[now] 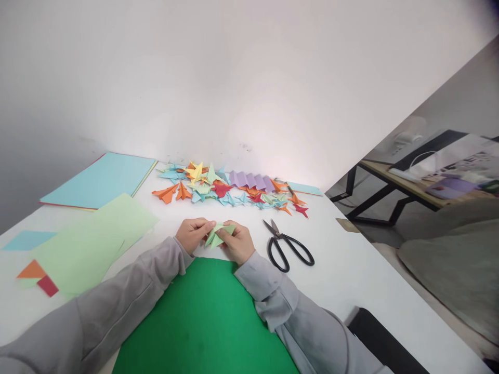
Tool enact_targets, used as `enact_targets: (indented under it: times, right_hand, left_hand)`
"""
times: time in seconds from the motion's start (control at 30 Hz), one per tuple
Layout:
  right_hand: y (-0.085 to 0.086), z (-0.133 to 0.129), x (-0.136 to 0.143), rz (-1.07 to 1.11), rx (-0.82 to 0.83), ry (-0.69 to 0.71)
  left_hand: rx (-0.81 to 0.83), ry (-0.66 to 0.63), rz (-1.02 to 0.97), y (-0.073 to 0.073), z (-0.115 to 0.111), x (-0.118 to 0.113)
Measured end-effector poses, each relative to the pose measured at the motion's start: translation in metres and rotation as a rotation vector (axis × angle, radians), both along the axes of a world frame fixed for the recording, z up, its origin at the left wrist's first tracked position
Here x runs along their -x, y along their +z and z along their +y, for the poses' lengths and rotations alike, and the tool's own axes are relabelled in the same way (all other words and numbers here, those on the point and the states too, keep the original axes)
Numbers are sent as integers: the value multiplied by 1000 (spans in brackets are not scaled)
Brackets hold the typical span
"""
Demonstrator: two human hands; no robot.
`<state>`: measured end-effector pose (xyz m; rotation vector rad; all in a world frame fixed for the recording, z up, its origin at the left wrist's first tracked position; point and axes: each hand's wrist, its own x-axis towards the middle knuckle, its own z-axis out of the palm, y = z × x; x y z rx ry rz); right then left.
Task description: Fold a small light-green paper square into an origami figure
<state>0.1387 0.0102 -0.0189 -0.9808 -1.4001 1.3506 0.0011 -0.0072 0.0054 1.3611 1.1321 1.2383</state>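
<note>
Between my two hands is a small folded piece of light green paper, with pointed flaps like the origami cranes behind it. My left hand pinches its left side, thumb on top. On the right side, my right hand grips it between thumb and fingers. Both hands are just beyond the far edge of a green sheet. A heap of folded paper cranes in orange, blue, red, yellow and green lies past my hands. Black-handled scissors rest slightly open to the right of my right hand.
Light green paper sheets and small coloured scraps lie at left. Behind them is a stack of blue-topped paper. A purple pleated strip sits at the wall. A black object lies at lower right, near the table's edge.
</note>
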Motion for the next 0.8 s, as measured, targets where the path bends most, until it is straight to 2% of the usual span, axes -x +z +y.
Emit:
enact_targets:
  times: [0.23, 0.37, 0.57, 0.8]
  right_hand:
    - [2, -1, 0, 3, -15, -1]
    - [0, 0, 0, 10, 6, -1]
    - [-1, 0, -1, -56, -29, -4]
    - [-4, 1, -2, -58, -48, 6]
  left_hand:
    - [9, 21, -109, -6, -2, -1]
    - [-73, 47, -39, -9, -4, -4]
    - [0, 29, -33, -16, -3, -5]
    - [-133, 59, 38, -15, -1, -4]
